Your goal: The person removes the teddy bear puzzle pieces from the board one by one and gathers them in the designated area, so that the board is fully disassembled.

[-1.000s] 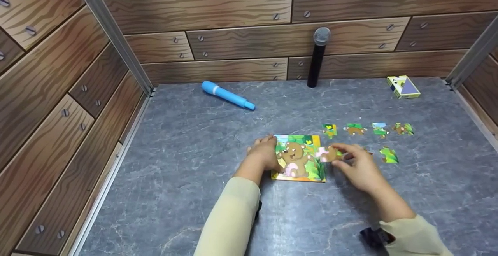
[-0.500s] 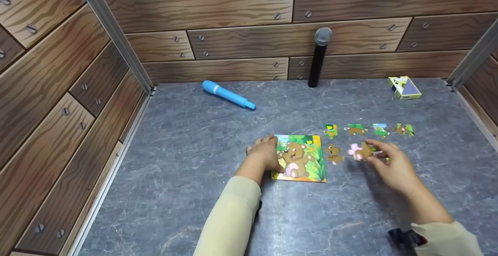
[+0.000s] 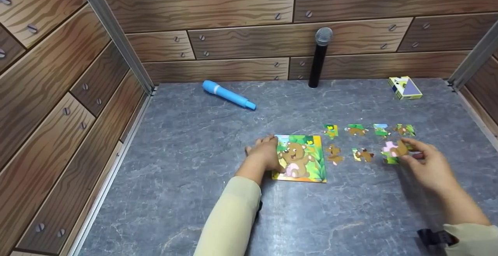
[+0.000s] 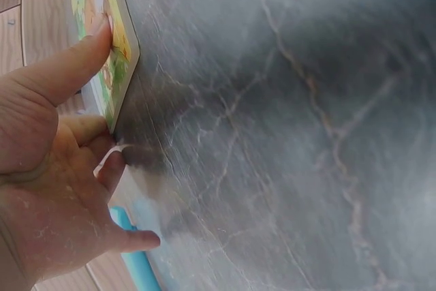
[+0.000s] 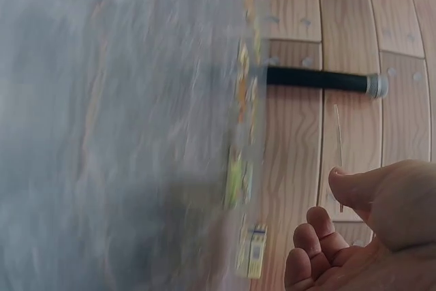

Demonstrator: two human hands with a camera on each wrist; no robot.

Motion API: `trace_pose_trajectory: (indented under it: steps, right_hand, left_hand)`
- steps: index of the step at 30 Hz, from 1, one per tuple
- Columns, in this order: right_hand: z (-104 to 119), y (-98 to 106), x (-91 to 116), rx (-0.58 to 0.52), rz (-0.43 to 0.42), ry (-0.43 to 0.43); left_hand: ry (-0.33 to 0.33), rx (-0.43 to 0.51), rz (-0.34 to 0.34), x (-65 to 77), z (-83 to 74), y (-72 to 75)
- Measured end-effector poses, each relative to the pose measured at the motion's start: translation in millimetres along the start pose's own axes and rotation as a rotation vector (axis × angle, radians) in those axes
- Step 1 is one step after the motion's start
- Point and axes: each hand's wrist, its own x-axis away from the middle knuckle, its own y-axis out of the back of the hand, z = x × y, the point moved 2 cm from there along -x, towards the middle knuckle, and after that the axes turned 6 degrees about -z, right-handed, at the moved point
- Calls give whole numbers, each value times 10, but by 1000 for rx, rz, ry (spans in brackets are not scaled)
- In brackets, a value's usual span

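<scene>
My left hand [image 3: 263, 153] grips the left side of a square bear picture board [image 3: 301, 156]. In the left wrist view the thumb lies on top of the board [image 4: 126, 25], with the fingers at its edge. My right hand [image 3: 430, 164] pinches a pink and brown puzzle piece [image 3: 396, 149] by one side, held over a green puzzle piece [image 3: 390, 160] on the table. Edge-on in the right wrist view, the held puzzle piece [image 5: 338, 141] looks like a thin line. Several other pieces lie in two rows, including a brown puzzle piece [image 3: 333, 155] and another bear puzzle piece [image 3: 363, 155].
A blue microphone-shaped object [image 3: 228, 95] lies at the back left of the grey table [image 3: 175, 162]. A black microphone [image 3: 320, 57] stands upright near the back wall. A card box [image 3: 405, 88] lies at the back right. Plank-patterned walls surround the table.
My right hand has moved right with the pink and brown puzzle piece, away from the board, uncovering pieces in the lower row. The left hand stays on the board.
</scene>
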Motion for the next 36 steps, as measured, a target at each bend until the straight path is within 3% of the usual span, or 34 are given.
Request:
trace_pose_trajectory:
  steps: [20,32,36]
  right_hand:
    - [-634,185,-125,92,79,-151]
    - [-774,134,-128,136,87,-217]
    - [-805,113,-115,141,80,-204]
  left_hand:
    - [6,2,0,-21,16,-26]
    - [4,20,-4,-16,22,-19]
    - [-2,26,-1,-11,25,-11]
